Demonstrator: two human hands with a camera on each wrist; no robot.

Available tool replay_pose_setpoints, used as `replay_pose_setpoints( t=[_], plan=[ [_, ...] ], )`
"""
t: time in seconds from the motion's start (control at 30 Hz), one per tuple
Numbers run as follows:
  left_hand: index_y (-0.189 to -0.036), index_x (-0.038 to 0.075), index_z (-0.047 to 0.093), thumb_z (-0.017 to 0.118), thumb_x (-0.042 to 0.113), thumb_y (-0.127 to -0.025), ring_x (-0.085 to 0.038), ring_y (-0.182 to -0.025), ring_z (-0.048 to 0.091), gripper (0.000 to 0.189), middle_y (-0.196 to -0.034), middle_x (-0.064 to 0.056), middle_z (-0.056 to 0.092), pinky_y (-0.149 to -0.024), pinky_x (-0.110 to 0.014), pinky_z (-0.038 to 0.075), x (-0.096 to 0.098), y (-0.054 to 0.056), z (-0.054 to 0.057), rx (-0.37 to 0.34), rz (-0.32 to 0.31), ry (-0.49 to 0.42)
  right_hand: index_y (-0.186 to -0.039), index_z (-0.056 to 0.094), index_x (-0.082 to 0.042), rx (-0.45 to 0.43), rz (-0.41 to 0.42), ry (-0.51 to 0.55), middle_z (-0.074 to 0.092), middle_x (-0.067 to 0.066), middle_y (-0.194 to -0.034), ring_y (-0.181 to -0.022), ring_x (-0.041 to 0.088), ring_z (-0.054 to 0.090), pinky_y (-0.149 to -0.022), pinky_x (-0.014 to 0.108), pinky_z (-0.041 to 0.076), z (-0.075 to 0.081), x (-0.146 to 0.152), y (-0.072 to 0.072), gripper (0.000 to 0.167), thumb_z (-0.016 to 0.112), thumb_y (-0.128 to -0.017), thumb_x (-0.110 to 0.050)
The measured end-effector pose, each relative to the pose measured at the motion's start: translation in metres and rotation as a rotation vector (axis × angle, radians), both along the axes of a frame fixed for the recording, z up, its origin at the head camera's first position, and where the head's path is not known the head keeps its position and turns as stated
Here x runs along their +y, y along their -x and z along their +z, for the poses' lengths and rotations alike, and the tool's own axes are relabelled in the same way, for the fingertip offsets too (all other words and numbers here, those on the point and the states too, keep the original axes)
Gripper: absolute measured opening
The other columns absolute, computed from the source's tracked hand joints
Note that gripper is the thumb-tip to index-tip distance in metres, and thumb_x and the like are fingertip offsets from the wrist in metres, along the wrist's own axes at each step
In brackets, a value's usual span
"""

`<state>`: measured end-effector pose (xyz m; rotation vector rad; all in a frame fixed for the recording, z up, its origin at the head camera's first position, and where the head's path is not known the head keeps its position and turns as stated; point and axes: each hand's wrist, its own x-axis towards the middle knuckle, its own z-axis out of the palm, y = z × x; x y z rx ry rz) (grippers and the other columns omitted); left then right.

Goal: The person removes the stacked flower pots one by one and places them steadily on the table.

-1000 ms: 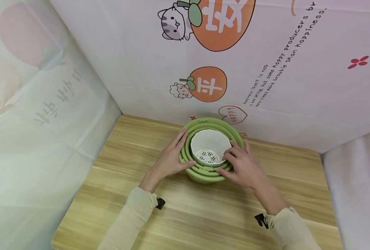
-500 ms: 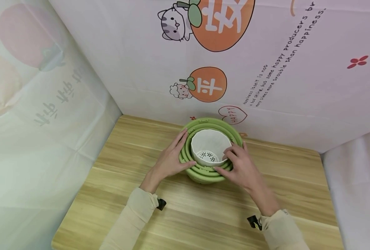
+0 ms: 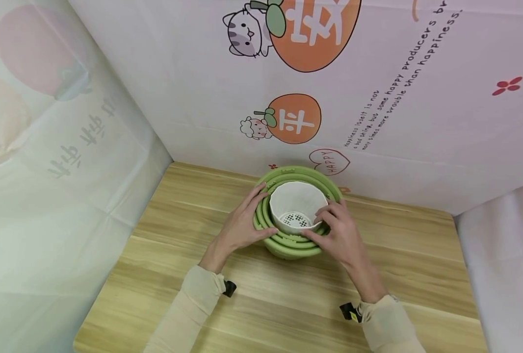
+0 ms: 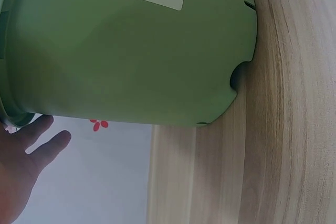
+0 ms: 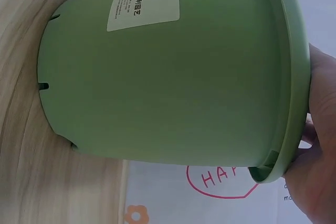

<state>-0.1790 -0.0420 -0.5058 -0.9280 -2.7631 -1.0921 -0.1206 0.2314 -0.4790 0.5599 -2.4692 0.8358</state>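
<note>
Standing at the far edge of the bench [image 3: 217,304], roughly midway between its two far corners: a nest of green pots [image 3: 288,252], base down on the wood, with a white pot [image 3: 294,198] inside the innermost green rim. Right hand [image 3: 342,235] has the white pot's near right wall pinched, fingers inside, thumb at the rim. Left hand [image 3: 240,223] grasps nothing firmly; fingers and thumb lie spread along the green rims on the left side. Handling, as judged by eye: all thin plastic, probably light; white wall likely stiff but with a little give, smooth enough to slip under a loose pinch; unlikely to shatter, though a thin lip might crack if twisted. Best hold for the white pot seems its rim, one finger inside and thumb outside; for the green ones, the outer rolled lip, steadied from both sides. Count: one white pot, its floor pierced with many holes; green rims look like three, though exact number of pots uncertain, their bodies being hidden in the nest; two hands; one paper label [image 5: 144,1] in each wrist view, cannot tell whether the same one.
</note>
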Motion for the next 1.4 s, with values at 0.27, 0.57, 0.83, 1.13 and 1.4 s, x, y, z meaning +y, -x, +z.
replay_pose_setpoints(
  t=[0.27, 0.57, 0.83, 1.13, 1.4],
  plan=[
    [-0.151, 0.011, 0.038, 0.067, 0.074, -0.076, -0.025, -0.143, 0.034, 0.102, -0.165, 0.008, 0.014, -0.105, -0.049, 0.044, 0.0, 0.001, -0.001, 0.001, 0.0, -0.002, -0.073, 0.065, -0.006, 0.009, 0.001, 0.036, 0.063, 0.01, -0.095, -0.108, 0.037, 0.059, -0.117, 0.054, 0.025, -0.002, 0.0, 0.002, 0.042, 0.096, -0.057, -0.028],
    [-0.151, 0.01, 0.038, 0.057, 0.083, -0.075, -0.028, -0.139, 0.041, 0.107, -0.165, 0.008, 0.014, -0.098, -0.05, 0.05, 0.002, 0.004, -0.003, 0.01, 0.019, -0.001, -0.075, 0.065, -0.004, 0.013, -0.008, 0.089, 0.064, 0.011, -0.098, -0.115, 0.042, 0.059, -0.111, 0.041, 0.04, 0.001, 0.0, 0.005, 0.039, 0.097, -0.057, -0.019],
    [-0.152, 0.012, 0.036, 0.058, 0.083, -0.075, -0.027, -0.139, 0.041, 0.107, -0.166, 0.012, 0.011, -0.097, -0.05, 0.05, 0.003, 0.007, -0.004, -0.008, 0.016, 0.012, -0.074, 0.065, -0.004, 0.032, -0.008, 0.145, 0.066, 0.012, -0.099, -0.112, 0.043, 0.06, -0.11, 0.035, 0.041, 0.006, 0.0, 0.007, 0.038, 0.097, -0.056, -0.016],
    [-0.153, 0.013, 0.036, 0.054, 0.089, -0.071, -0.028, -0.141, 0.039, 0.113, -0.166, 0.012, 0.009, -0.1, -0.052, 0.048, 0.001, 0.008, -0.002, -0.028, 0.021, 0.018, -0.075, 0.066, -0.004, 0.049, 0.01, 0.177, 0.067, 0.012, -0.099, -0.115, 0.044, 0.059, -0.111, 0.039, 0.039, 0.012, 0.001, 0.01, 0.045, 0.088, -0.07, -0.043],
    [-0.153, 0.016, 0.037, 0.062, 0.083, -0.071, -0.026, -0.141, 0.038, 0.109, -0.165, 0.015, 0.007, -0.102, -0.052, 0.047, 0.005, 0.013, -0.001, -0.028, 0.031, 0.02, -0.079, 0.068, -0.002, 0.111, 0.021, 0.247, 0.069, 0.014, -0.102, -0.116, 0.045, 0.059, -0.111, 0.045, 0.04, 0.016, 0.002, 0.013, 0.04, 0.091, -0.068, -0.033]
  ],
)
